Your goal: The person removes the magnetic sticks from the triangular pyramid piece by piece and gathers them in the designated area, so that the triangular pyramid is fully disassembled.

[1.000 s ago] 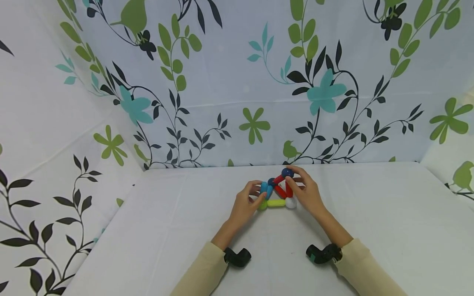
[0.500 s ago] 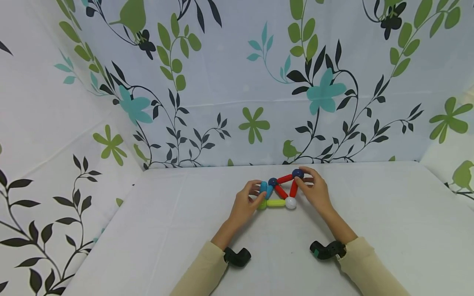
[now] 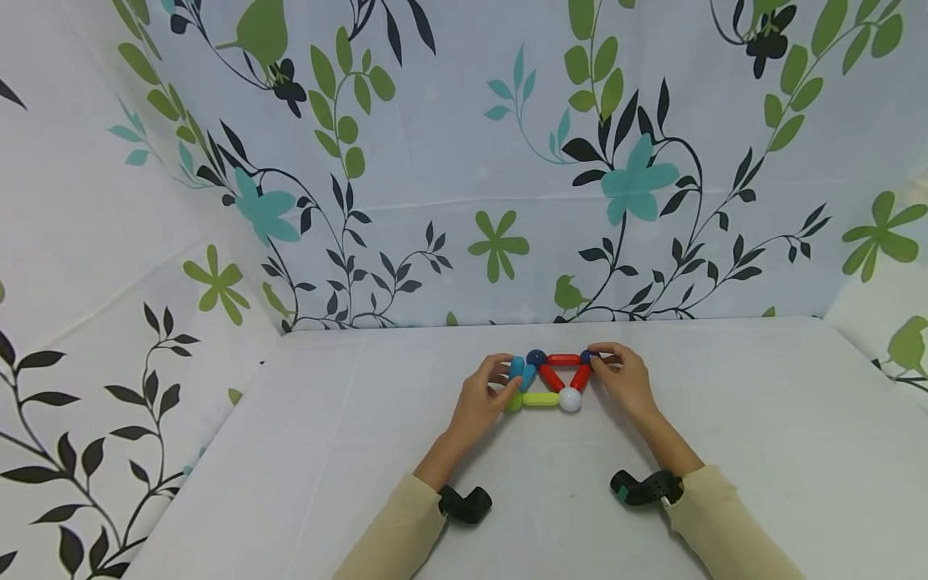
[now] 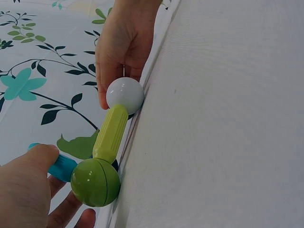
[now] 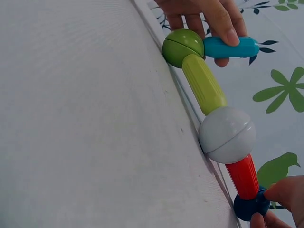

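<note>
I inspect from left to right. The left hand (image 3: pixel 478 399) sits at the left end of the rod-and-ball figure, fingers curled round the blue rod (image 3: pixel 517 369), thumb on top as the right wrist view confirms. Just below it the green ball (image 3: pixel 515 402) rests on the white table (image 3: pixel 290 451), joined to the yellow-green rod (image 3: pixel 540 398), which runs flat to the white ball (image 3: pixel 569 398).

From the white ball two red rods rise: the left red rod (image 3: pixel 551 377) slants up to the dark blue ball (image 3: pixel 536 357), and the right red rod (image 3: pixel 581 377) slants up to a second dark blue ball (image 3: pixel 586 355). A top red rod (image 3: pixel 563 359) lies level between the two blue balls, closing a triangle.

The right hand (image 3: pixel 625 383) pinches that second dark blue ball between fingertips and thumb; the right wrist view shows the fingers on it at the rod's far end.

Judgement: the step in hand is seating the right-hand corner so the figure lies flat on the table. The next move likely calls for a gentle release of the corner ball while the left hand steadies the blue rod, lest the joints pull apart.

A black wrist camera (image 3: pixel 464 503) is strapped beneath each cream sleeve (image 3: pixel 395 536).
</note>
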A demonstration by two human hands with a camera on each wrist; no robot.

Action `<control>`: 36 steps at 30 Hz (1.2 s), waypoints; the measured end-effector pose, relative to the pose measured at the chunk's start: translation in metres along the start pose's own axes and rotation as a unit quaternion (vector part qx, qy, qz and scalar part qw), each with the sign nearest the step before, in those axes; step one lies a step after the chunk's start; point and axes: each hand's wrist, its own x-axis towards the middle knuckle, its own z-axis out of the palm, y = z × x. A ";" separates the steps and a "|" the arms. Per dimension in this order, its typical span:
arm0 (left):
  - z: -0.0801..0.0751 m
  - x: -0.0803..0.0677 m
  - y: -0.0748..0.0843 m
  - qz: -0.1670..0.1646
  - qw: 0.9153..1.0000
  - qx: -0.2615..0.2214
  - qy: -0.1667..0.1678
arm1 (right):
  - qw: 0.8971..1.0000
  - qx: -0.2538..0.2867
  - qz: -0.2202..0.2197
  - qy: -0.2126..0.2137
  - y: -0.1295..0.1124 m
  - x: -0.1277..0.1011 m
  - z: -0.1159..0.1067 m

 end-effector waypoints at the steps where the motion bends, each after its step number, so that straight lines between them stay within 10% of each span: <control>1: 0.000 0.000 0.000 0.000 1.000 -0.001 0.000 | 1.000 -0.003 0.004 0.000 0.000 0.000 0.000; 18: -0.001 0.002 -0.001 0.002 1.000 0.006 0.010 | 1.000 0.011 0.017 -0.018 0.006 0.000 -0.002; 36: -0.002 0.001 -0.001 -0.103 0.991 0.039 0.069 | 0.999 0.013 0.021 -0.020 0.006 -0.001 -0.001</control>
